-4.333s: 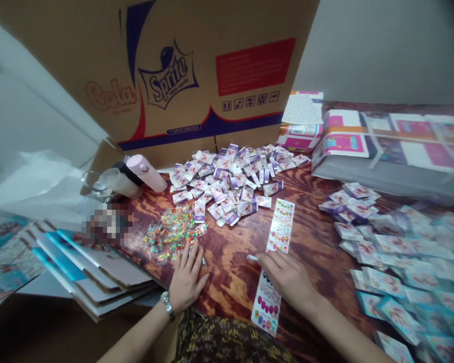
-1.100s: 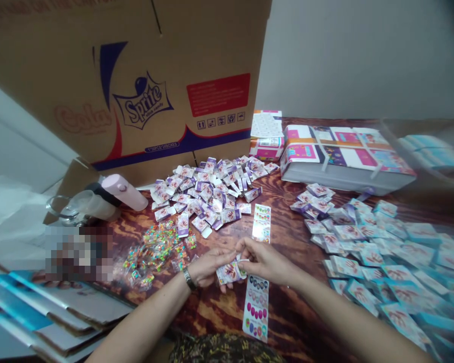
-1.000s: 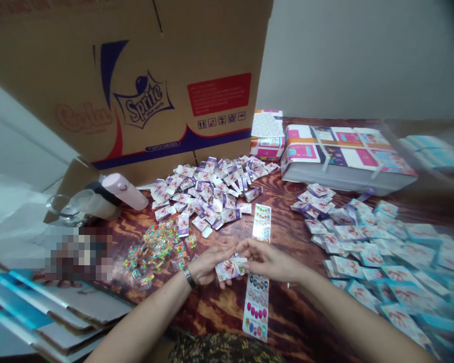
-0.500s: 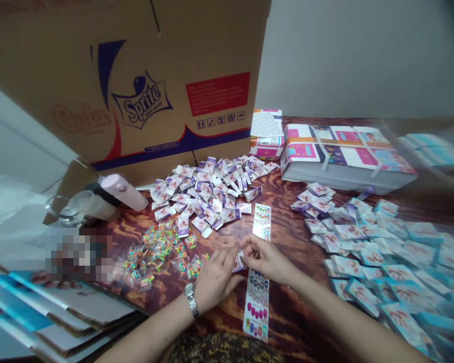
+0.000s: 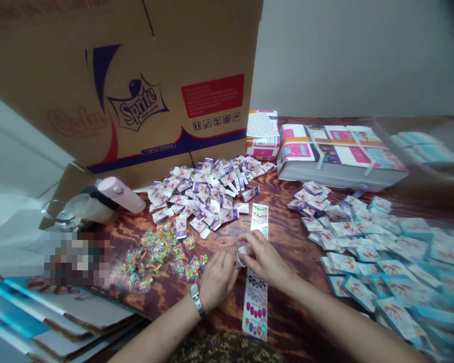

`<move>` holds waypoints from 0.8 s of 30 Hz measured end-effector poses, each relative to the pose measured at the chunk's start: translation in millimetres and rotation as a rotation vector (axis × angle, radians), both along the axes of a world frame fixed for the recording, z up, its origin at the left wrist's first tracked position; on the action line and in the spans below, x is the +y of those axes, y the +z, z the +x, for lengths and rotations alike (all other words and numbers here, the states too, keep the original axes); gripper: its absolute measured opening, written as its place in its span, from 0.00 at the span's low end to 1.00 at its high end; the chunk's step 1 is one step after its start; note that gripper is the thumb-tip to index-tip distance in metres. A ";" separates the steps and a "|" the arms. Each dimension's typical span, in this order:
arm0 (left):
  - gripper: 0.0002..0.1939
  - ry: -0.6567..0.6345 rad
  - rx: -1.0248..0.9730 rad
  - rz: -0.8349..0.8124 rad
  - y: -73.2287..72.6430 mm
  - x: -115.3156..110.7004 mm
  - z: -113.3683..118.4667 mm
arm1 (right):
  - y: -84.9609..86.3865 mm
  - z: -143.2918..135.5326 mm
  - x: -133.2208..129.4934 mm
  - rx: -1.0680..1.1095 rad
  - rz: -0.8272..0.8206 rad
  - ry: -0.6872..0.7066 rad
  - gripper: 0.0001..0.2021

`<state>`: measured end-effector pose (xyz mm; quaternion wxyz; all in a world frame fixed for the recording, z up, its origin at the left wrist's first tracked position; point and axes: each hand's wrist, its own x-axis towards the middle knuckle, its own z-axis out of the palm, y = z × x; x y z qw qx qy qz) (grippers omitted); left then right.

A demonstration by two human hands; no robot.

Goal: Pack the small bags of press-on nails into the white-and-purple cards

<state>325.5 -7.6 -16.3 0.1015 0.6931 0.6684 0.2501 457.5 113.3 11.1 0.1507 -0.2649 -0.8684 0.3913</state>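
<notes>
Between my two hands is a small purple-and-white carton (image 5: 243, 250), with a white end facing up. My left hand (image 5: 220, 275), wearing a wristwatch (image 5: 195, 298), has its fingers closed on the carton's left side. From the right, my right hand (image 5: 264, 259) pinches the white end of the same carton. A long strip of nail stickers (image 5: 256, 312) lies under and beside my right hand. Left of my hands are small clear bags of colourful candy (image 5: 157, 242). Beyond them is a heap of similar small purple-and-white cartons (image 5: 208, 189).
A big cardboard box (image 5: 144, 141) stands at the back left. Light-blue cartons (image 5: 395, 277) cover the right side. A strapped bundle (image 5: 344, 154) lies behind them. At left are a pink bottle (image 5: 121, 195) and stacked cardboard sheets (image 5: 75, 315).
My left hand has turned and curled its fingers, having lain flatter before. My right hand has closed in on the carton, whose white end now points up. The view has shifted slightly.
</notes>
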 end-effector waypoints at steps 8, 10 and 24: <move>0.20 -0.034 -0.101 -0.005 4.2 0.6 3.4 | -14.1 -0.9 4.7 0.015 -0.269 0.013 0.14; 0.17 -0.012 -0.154 -0.021 5.4 2.7 3.0 | -11.3 0.8 3.0 0.043 -0.294 0.007 0.16; 0.19 0.056 -0.205 0.014 3.7 4.5 4.3 | -2.1 2.2 -21.1 0.180 -0.166 -0.173 0.14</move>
